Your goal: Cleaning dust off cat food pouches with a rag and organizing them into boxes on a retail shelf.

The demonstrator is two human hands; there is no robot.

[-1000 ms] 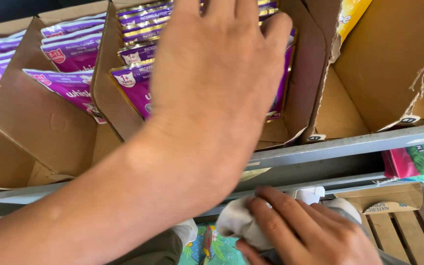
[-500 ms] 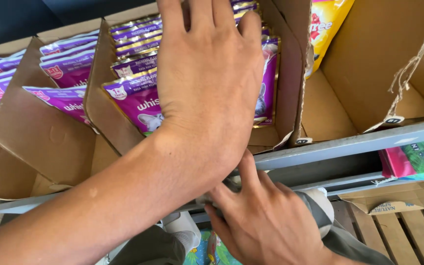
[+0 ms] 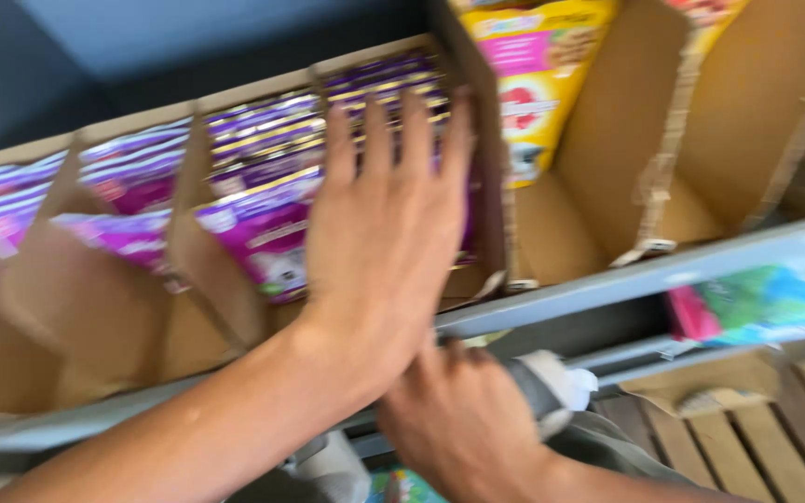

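While the view is blurred, the left hand (image 3: 386, 237) shows clearly enough: flat and spread wide, fingers together and pointing up, holding nothing, its palm laid against the purple foil pouches (image 3: 263, 186) that stand in rows in the brown cardboard shelf tray (image 3: 225, 307). The pouches fill the tray's middle compartment, just left of its tall cardboard side wall (image 3: 482, 177). Lower down, the right hand (image 3: 463, 428) sits below the grey metal shelf edge (image 3: 607, 279), fingers curled beside a white crumpled wrapping (image 3: 561, 387); whether it actually grips that, I cannot tell. Pressing the stack well looks to me like a matter of keeping the palm flat and broad so the push spreads over several pouches at once, staying clear of the cardboard wall so it does not buckle, and pushing straight back, not down. Further right stands a yellow and pink bag (image 3: 538, 84) in the next cardboard box, and a pink and green packet (image 3: 766, 303) lies on the shelf beneath
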